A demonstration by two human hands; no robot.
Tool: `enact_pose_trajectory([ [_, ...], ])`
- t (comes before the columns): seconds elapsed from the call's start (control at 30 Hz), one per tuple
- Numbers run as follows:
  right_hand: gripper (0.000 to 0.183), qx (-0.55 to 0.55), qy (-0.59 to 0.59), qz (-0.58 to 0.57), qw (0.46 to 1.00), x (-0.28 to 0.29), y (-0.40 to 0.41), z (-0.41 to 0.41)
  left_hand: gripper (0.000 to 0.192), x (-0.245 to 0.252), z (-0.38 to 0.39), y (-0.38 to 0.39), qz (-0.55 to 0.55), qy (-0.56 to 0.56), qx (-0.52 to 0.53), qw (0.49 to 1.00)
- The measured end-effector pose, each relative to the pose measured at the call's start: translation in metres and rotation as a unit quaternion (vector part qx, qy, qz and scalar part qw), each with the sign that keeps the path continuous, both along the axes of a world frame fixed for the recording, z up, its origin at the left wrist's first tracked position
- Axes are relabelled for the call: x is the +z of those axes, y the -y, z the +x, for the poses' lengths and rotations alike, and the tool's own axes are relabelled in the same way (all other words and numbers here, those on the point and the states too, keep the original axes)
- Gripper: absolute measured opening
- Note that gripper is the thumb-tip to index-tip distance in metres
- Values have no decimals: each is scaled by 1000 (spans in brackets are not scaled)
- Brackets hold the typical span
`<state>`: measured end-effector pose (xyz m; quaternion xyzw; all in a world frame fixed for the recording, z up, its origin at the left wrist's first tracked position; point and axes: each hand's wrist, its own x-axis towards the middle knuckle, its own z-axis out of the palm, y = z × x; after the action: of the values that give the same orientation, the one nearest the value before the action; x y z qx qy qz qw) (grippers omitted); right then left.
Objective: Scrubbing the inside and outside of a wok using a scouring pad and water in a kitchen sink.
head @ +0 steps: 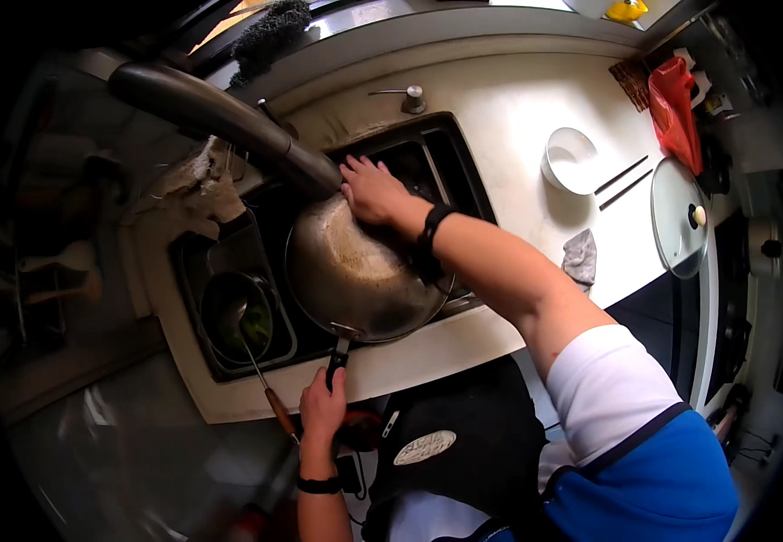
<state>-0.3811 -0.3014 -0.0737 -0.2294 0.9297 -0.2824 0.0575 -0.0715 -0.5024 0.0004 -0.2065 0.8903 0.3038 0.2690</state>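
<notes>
A metal wok (354,271) lies bottom up over the right basin of a double sink, its worn underside facing me. My left hand (323,406) grips its black handle at the front edge of the counter. My right hand (372,190) is spread at the wok's far rim, right beside the end of the thick faucet spout (310,166); whether anything lies under its palm is hidden. In the left basin stands a dark pot (212,325) with green leaves and liquid in it. A ladle with a wooden handle (281,413) leans out of that pot over the sink's edge.
On the counter to the right are a white bowl (569,161), two dark chopsticks (623,181), a grey cloth (580,257), a glass lid (678,217) and a red plastic bag (673,112). A soap dispenser (413,99) stands behind the sink. Cloths (212,203) hang at the left.
</notes>
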Motion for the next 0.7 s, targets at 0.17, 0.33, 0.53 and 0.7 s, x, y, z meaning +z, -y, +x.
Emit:
enact_pose_trajectory([
  [0.17,61,144,35,-89,985,54,-10,142,48,3,19,14,-8,7,18,1000],
  [0.33,53,-14,16,-26,999,5,-29,24,49,2,2,0,-8,-10,-10,1000],
  [0.53,65,28,-5,-95,995,51,-29,185,48,-3,17,13,-3,-25,4,1000],
  [0.7,53,-191,-3,-107,976,-5,-64,97,47,-5,6,7,4,-19,-18,1000],
])
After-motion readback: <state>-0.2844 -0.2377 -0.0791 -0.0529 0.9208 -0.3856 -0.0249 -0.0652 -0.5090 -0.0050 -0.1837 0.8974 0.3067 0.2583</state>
